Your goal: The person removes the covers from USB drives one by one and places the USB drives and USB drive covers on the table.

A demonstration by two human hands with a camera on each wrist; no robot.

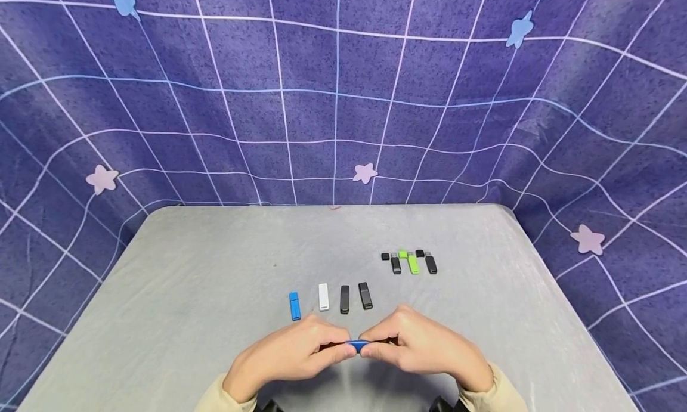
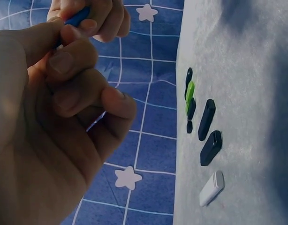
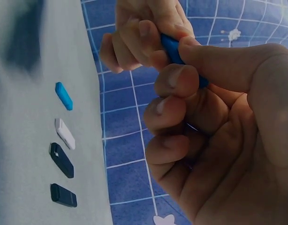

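Note:
Both hands meet above the near part of the table, with a blue USB stick (image 1: 357, 344) between them. Thumb and fingers of the left hand (image 1: 297, 349) pinch one end of it. At the other end the right hand (image 1: 415, 343) pinches it the same way. Much of the stick is hidden by the fingers; its blue side shows best in the right wrist view (image 3: 171, 47). Just beyond the hands lies a row of capped sticks: another blue USB stick (image 1: 295, 306), a white one (image 1: 323, 297) and two black ones, one of them a black stick (image 1: 344, 299).
Farther back on the right lie two black sticks and a green USB stick (image 1: 412, 265), their metal plugs bare. A loose cap, such as the green cap (image 1: 402, 254), sits by each. A purple star-patterned curtain (image 1: 300, 114) hangs behind the grey-covered table (image 1: 204, 269).

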